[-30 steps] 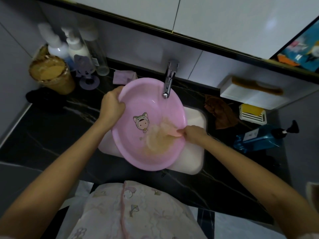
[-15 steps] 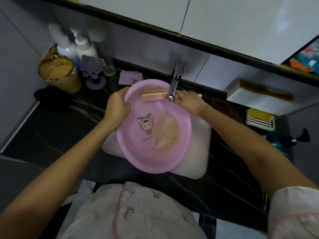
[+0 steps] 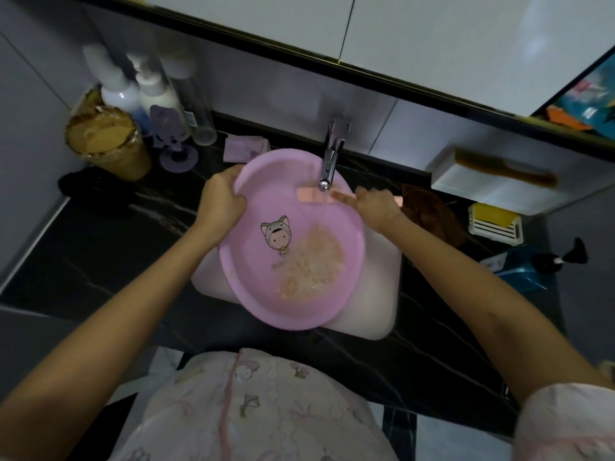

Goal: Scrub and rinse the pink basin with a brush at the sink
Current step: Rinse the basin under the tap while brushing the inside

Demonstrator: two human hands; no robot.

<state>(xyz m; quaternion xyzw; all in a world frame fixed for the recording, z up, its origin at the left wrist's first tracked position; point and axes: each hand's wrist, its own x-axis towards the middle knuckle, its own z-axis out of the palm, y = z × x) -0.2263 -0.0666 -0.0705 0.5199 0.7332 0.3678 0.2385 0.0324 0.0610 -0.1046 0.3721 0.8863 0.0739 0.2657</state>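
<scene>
The left hand [image 3: 221, 202] has its grip clamped on the upper left rim of the pink basin [image 3: 253, 284], thumb inside, fingers curled behind the edge. The right hand [image 3: 376, 206] has its grip closed round the handle of a pink brush [image 3: 311, 195], forefinger laid straight along it; the handle's end peeks out past the heel of the hand. The brush head lies just under the spout of the chrome tap [image 3: 332, 154], above the far inner wall of the basin.

The basin sits in the middle of the frame over the white sink [image 3: 372, 294], hiding its left part. Inside are a cartoon sticker [image 3: 275, 235] and, to its lower right, a patch of brownish foam [image 3: 312, 264].

Around the sink runs a black marbled tabletop [image 3: 100, 247]. At upper left stand white pump bottles [image 3: 123, 88], a brown jar [image 3: 106, 141] and a purple holder [image 3: 173, 138]. On the right lie a brown cloth [image 3: 429, 211], a yellow soap in a white dish [image 3: 496, 224], a blue bottle [image 3: 529, 271] and a brown comb [image 3: 506, 171] on a white box
</scene>
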